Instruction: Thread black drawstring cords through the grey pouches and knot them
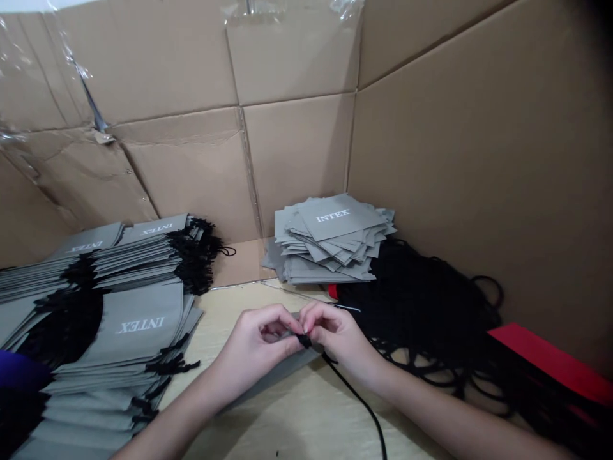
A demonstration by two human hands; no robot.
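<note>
My left hand [253, 338] and my right hand [338, 342] meet at the middle of the table, their fingertips pinching the end of a black cord [304, 340]. The cord trails down from there toward the bottom of the view [364, 409]. Beneath my hands lies a grey fabric bag [272, 374], with its upper part hidden by my fingers. To my right, a loose pile of flat grey "INTEX" fabric pieces [330, 236] sits beyond my right hand. Stacks of grey "INTEX" drawstring bags with black cords [138, 326] lie to my left.
A large tangle of black cords [412, 306] lies right of my right forearm, with a red sheet [550, 361] at far right. Cardboard walls [479, 160] stand behind and right of the light wood table [297, 428]. A purple item [19, 374] shows at the left edge.
</note>
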